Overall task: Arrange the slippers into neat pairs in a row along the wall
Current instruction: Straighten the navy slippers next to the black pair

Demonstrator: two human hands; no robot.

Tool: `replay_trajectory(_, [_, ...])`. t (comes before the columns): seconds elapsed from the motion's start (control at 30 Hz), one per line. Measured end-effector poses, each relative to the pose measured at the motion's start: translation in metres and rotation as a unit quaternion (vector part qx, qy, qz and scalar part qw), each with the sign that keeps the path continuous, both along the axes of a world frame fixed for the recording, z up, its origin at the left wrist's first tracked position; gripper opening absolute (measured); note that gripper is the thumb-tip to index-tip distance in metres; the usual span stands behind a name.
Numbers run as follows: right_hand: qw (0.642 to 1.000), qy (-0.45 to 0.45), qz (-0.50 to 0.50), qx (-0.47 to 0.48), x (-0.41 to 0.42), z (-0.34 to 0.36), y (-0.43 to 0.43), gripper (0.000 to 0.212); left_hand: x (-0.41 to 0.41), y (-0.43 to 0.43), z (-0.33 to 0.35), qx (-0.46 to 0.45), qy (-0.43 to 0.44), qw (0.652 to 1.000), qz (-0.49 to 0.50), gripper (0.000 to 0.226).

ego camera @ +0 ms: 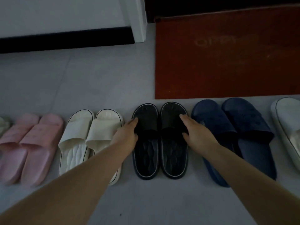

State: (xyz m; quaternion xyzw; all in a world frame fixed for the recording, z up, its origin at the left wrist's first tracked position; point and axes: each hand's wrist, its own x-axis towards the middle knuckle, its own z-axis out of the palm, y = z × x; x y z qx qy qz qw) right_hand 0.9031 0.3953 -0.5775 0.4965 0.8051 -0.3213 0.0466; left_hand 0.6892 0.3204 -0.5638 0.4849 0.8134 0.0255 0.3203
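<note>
A row of slipper pairs lies on the grey floor, toes pointing away from me. In the middle is a black pair with white trim: left slipper [146,153], right slipper [174,151], side by side and touching. My left hand [128,133] presses flat against the outer side of the left black slipper's strap. My right hand [194,130] lies against the outer side of the right one. Left of them sit a white pair [81,132] and a pink pair [32,143]. A navy pair [235,127] is to the right.
A red-brown doormat [227,54] lies just beyond the black and navy pairs. A white wall with a black skirting board [65,39] runs at the back left. A pale slipper [289,120] is cut off at the right edge, another [4,125] at the left edge.
</note>
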Motion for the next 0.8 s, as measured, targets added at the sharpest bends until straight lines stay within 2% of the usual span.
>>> replay_trajectory(0.1, [0.998, 0.042, 0.019, -0.043, 0.000, 0.001, -0.008, 0.073, 0.002, -0.011, 0.013, -0.036, 0.006, 0.999, 0.017, 0.060])
replay_trajectory(0.27, [0.997, 0.047, -0.004, -0.068, -0.001, 0.002, -0.012, 0.076, 0.004, -0.006, 0.019, -0.064, 0.012, 0.998, 0.011, 0.061])
replay_trajectory(0.37, [0.997, 0.040, -0.017, -0.062, 0.000, -0.001, -0.014, 0.075, 0.003, -0.004, 0.013, -0.044, 0.010, 0.999, -0.004, 0.060])
replay_trajectory(0.5, [0.997, 0.024, 0.013, -0.069, 0.004, 0.009, -0.012, 0.079, -0.004, -0.007, 0.011, -0.044, 0.010, 0.999, -0.026, 0.063])
replay_trajectory(0.6, [0.998, 0.041, 0.025, -0.030, 0.026, 0.025, -0.008, 0.067, 0.000, -0.002, 0.018, -0.056, 0.034, 0.996, -0.066, 0.074])
replay_trajectory(0.7, [0.996, 0.029, -0.055, 0.062, 0.079, 0.036, 0.005, 0.053, 0.034, 0.015, 0.030, 0.021, 0.050, 0.990, -0.129, 0.073])
replay_trajectory(0.8, [0.980, -0.042, -0.180, 0.080, 0.140, 0.036, 0.026, 0.072, 0.092, 0.040, 0.039, 0.100, -0.035, 0.974, -0.199, 0.067])
